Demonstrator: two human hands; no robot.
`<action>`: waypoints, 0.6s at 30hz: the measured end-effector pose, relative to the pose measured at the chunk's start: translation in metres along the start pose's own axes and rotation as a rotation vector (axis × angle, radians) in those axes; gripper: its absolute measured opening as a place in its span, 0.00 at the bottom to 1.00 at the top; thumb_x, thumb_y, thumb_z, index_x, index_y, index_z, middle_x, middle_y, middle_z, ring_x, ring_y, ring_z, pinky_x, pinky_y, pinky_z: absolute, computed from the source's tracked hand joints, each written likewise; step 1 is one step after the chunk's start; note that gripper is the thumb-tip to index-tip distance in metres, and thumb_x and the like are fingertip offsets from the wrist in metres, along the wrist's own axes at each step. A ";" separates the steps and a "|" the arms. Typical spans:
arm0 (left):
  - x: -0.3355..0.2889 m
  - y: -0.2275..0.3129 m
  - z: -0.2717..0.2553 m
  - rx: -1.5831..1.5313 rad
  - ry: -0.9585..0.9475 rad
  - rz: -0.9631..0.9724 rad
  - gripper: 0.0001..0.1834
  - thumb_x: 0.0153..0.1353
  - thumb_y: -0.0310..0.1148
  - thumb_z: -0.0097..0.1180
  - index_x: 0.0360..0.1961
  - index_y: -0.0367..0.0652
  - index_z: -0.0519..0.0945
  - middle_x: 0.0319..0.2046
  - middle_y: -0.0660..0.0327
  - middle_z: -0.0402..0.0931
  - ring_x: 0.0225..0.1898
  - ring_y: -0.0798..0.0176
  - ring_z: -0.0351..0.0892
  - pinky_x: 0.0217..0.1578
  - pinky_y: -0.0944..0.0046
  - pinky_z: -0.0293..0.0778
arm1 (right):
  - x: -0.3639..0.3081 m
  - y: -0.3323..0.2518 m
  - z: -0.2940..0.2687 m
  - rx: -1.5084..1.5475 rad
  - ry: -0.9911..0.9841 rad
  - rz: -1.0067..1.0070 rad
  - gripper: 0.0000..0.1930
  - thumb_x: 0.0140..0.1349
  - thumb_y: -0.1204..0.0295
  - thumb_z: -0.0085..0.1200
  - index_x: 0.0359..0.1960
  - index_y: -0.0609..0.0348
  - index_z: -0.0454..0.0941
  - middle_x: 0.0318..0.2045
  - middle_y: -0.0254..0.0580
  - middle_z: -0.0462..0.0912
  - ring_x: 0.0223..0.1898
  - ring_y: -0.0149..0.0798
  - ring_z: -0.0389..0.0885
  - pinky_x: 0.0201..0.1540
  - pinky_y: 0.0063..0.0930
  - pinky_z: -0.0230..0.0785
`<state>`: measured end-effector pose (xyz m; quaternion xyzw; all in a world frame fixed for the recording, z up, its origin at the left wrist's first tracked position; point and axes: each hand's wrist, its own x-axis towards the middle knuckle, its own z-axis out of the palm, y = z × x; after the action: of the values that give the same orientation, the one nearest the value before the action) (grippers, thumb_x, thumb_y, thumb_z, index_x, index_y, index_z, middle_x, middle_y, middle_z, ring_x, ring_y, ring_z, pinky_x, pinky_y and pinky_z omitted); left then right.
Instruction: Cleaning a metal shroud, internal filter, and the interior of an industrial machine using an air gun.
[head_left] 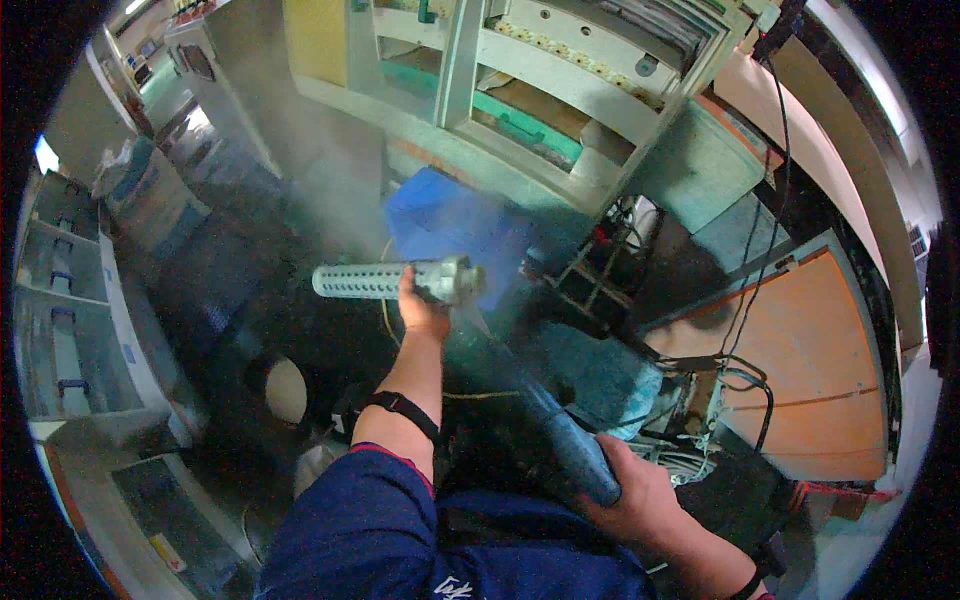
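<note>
Machine [570, 72] behind blue bundle [430, 212]; cables [769, 412]; left hand [423, 312] clamps tube [362, 281]; right hand [645, 487], blue tool [576, 443]

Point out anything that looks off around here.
Pale haze hangs in the air beyond the perforated cylinder in the left hand, oddly clouding the view behind it. Black cables also loop untidily by the orange panel.

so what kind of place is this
Probably a workshop or factory floor: a big open frame stands ahead, loose cables run at right, and the left hand holds a perforated cylinder.
</note>
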<state>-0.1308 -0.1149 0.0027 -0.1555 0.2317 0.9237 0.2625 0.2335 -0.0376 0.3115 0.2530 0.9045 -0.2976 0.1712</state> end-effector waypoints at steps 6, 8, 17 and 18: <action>-0.021 0.016 0.010 -0.062 -0.072 -0.140 0.37 0.62 0.56 0.52 0.65 0.42 0.68 0.60 0.52 0.72 0.62 0.43 0.71 0.64 0.38 0.63 | -0.008 0.022 -0.010 0.034 0.034 0.035 0.37 0.50 0.62 0.68 0.63 0.51 0.64 0.45 0.58 0.83 0.45 0.64 0.82 0.47 0.50 0.76; -0.029 0.012 0.011 0.196 -0.063 -0.095 0.33 0.61 0.53 0.55 0.61 0.41 0.71 0.57 0.53 0.74 0.58 0.43 0.74 0.61 0.38 0.66 | -0.009 0.022 -0.017 0.010 -0.007 0.044 0.37 0.50 0.62 0.68 0.62 0.51 0.65 0.44 0.57 0.83 0.44 0.63 0.83 0.45 0.49 0.76; -0.011 0.051 -0.010 0.438 -0.012 -0.121 0.45 0.53 0.47 0.65 0.70 0.44 0.62 0.62 0.55 0.70 0.62 0.47 0.69 0.62 0.41 0.64 | -0.016 0.014 -0.031 -0.036 -0.012 -0.083 0.36 0.48 0.64 0.69 0.61 0.52 0.67 0.40 0.55 0.84 0.42 0.59 0.84 0.43 0.47 0.77; -0.014 0.049 -0.007 0.438 -0.012 -0.123 0.45 0.53 0.47 0.65 0.70 0.44 0.62 0.62 0.55 0.70 0.62 0.47 0.69 0.62 0.41 0.64 | -0.016 0.015 -0.030 -0.036 -0.012 -0.081 0.36 0.48 0.64 0.69 0.61 0.52 0.67 0.40 0.55 0.84 0.42 0.59 0.84 0.43 0.47 0.77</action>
<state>-0.1454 -0.1619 0.0194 -0.1030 0.4152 0.8346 0.3471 0.2498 -0.0140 0.3352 0.2112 0.9181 -0.2895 0.1690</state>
